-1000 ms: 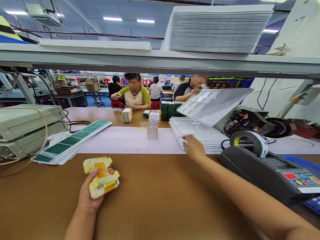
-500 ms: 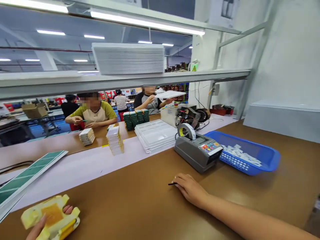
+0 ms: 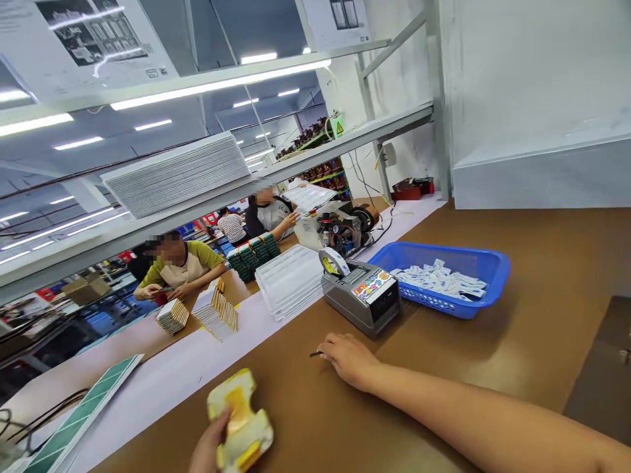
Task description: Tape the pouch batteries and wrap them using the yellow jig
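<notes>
The left hand (image 3: 210,447) has its grip closed around a yellow-and-cream block (image 3: 241,427) at the near edge of the brown surface (image 3: 493,328), fingers under it and the thumb on its side, tilted so that its amber face turns up toward the camera, probably for a look at that face. The right hand (image 3: 350,358) lies palm down on the surface, its grip slack, fingertips resting on or just at a thin dark sliver (image 3: 315,354), which looks like a pin or a clip; whether the fingers pinch it I cannot tell. Just beyond that hand stands a grey tape dispenser (image 3: 362,295), and beside it, toward the far right corner, a blue basket (image 3: 493,272) of white slips, both within arm's reach. Against half a second ago, the view has swung rightward and tipped; the block has moved in from the left edge of the picture, while the right hand has stayed by the sliver.
</notes>
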Motion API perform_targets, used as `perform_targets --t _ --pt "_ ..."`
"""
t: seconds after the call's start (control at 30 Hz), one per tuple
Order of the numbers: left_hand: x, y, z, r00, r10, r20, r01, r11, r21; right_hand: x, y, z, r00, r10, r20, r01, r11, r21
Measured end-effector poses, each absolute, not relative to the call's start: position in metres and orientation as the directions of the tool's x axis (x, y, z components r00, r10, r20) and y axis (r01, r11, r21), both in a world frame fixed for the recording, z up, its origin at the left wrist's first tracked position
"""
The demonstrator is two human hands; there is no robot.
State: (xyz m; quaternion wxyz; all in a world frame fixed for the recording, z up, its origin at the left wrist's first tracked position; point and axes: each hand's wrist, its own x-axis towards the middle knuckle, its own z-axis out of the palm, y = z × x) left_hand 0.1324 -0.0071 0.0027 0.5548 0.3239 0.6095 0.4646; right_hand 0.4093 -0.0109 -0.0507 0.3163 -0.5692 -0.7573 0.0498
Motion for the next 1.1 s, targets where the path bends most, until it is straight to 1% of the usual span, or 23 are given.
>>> perform_targets --t 0.07,0.13,0.23,0.27,0.37,0.53,0.6,0.63,0.67,0.73,0.77,0.8,0.83,0.9,0.97,1.03,1.1 --pt "0.172 0.0 -0.007 -0.116 0.902 -0.416 -0.122 0.403 0.907 0.413 -0.011 -0.049 -0.119 0.896 0.428 0.83 0.327 -0.452" --pt "0.212 0.006 -0.014 -0.039 0.902 -0.43 -0.132 0.422 0.897 0.416 -0.009 -0.051 -0.078 0.91 0.407 0.813 0.294 -0.502" --pt "0.265 0.012 -0.025 0.064 0.91 -0.409 -0.048 0.412 0.91 0.421 -0.006 -0.055 -0.009 0.952 0.306 0.772 0.201 -0.603" --pt "0.278 0.014 -0.03 0.069 0.916 -0.395 -0.028 0.397 0.917 0.422 -0.004 -0.056 0.011 0.963 0.27 0.766 0.165 -0.621" --pt "0.3 0.018 -0.041 0.019 0.94 -0.34 0.034 0.339 0.94 0.428 0.0 -0.056 0.062 0.975 0.214 0.772 0.089 -0.629" --pt "0.3 0.014 -0.041 -0.096 0.967 -0.234 0.218 0.25 0.943 0.433 -0.002 -0.047 0.082 0.955 0.284 0.779 0.116 -0.616" --pt "0.294 0.004 -0.035 -0.103 0.979 -0.174 0.326 0.198 0.924 0.431 -0.006 -0.045 0.063 0.963 0.264 0.797 0.111 -0.594" --pt "0.29 -0.004 -0.033 -0.082 0.989 -0.123 0.43 0.146 0.891 0.428 -0.008 -0.045 0.056 0.966 0.251 0.813 0.102 -0.573" --pt "0.285 -0.013 -0.031 -0.042 0.997 -0.067 0.552 0.079 0.83 0.426 -0.01 -0.045 0.051 0.969 0.242 0.832 0.093 -0.546" --pt "0.271 -0.035 -0.029 0.063 0.998 0.019 0.751 -0.06 0.658 0.421 -0.012 -0.046 0.059 0.966 0.25 0.865 0.075 -0.495" --pt "0.26 -0.046 -0.03 0.098 0.994 0.043 0.799 -0.105 0.592 0.42 -0.011 -0.047 0.072 0.963 0.261 0.873 0.066 -0.483" --pt "0.246 -0.059 -0.031 0.105 0.993 0.057 0.814 -0.119 0.569 0.419 -0.01 -0.047 0.084 0.959 0.27 0.874 0.06 -0.482" --pt "0.229 -0.072 -0.032 0.089 0.993 0.072 0.814 -0.114 0.57 0.42 -0.009 -0.048 0.093 0.96 0.265 0.869 0.052 -0.493" --pt "0.188 -0.099 -0.036 0.006 0.993 0.12 0.819 -0.074 0.568 0.425 -0.009 -0.052 0.099 0.975 0.202 0.845 0.025 -0.534" --pt "0.143 -0.133 -0.038 -0.143 0.969 0.202 0.837 0.009 0.548 0.433 -0.012 -0.058 0.084 0.992 0.089 0.821 -0.019 -0.571" --pt "0.103 -0.173 -0.038 -0.325 0.907 0.268 0.85 0.156 0.503 0.436 -0.013 -0.067 0.065 0.998 0.004 0.814 -0.051 -0.579" --pt "0.076 -0.216 -0.037 -0.489 0.826 0.281 0.832 0.345 0.435 0.417 -0.01 -0.074 -0.003 1.0 0.022 0.813 0.015 -0.582"
